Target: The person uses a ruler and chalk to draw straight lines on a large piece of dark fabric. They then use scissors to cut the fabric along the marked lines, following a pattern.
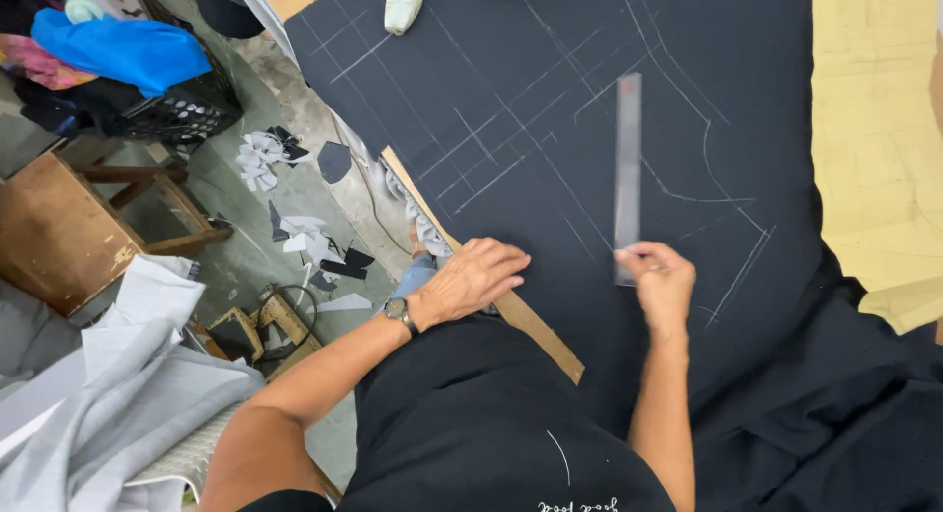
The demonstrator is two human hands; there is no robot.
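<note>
Ruler: a long, narrow, clear grey strip (628, 173) lying flat on the dark cloth, its length running away from the person, its near end under the right hand
Dark cloth: a navy sheet (550, 129) spread flat over the table, marked with white chalk lines, some straight and crossing, some curved to the right of the ruler; its near right part hangs off the table in loose folds
Right hand: (660, 276) set at the ruler's near end, back of the hand up, wrist bent, forearm coming up from the lower edge of the view
Right fingers: curled together, fingertips (629, 258) pinching the ruler's near end; whether anything else sits in the pinch cannot be told
Left hand: (476, 276) laid palm down on the dark cloth just at the table's edge, left of the ruler and apart from it
Left fingers: stretched out flat and held close together, pointing toward the right hand
Wristwatch: dark band and round face (398, 312) on the left wrist
Table edge: a bare wooden strip (535, 327) running on a slant under the left hand
Floor: grey, with scraps of white and dark fabric (300, 232) scattered left of the table
Stool: a worn wooden one (59, 227) at far left
Crate: black, holding a blue cloth (123, 46), at upper left
</note>
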